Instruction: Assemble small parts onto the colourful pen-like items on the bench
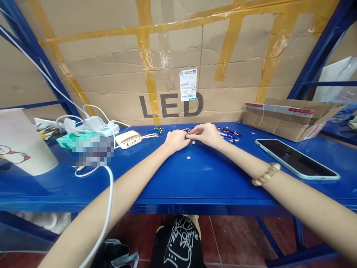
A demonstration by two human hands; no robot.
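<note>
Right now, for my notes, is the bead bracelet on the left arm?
No, the bead bracelet sits on the right arm; the left arm shows none.

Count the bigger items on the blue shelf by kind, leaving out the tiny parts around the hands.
Phone in a pale blue case: 1
White power bank: 1
White power strip: 1
Green tissue pack: 1
Open cardboard box: 1
Large white paper cup: 1
Total: 6
</note>
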